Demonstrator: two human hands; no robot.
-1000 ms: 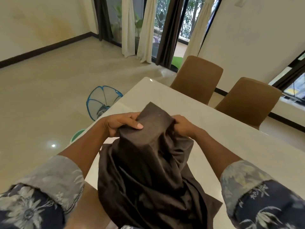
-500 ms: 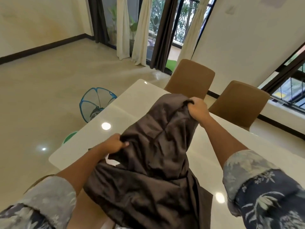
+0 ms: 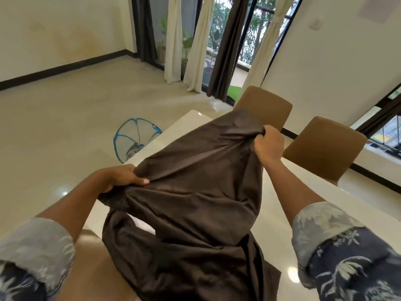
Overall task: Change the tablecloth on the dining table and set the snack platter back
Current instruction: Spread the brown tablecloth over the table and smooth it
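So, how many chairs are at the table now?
2. Both are at the table's far side: the first chair beyond the right hand, the second chair right of it. A tan shape by the left arm may be a third.

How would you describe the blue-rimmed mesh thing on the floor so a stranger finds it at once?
Start at the white dining table. On the floor off its left edge, near the far corner, sits a mesh cover. Its bright blue ribs set it apart from the brown chairs.
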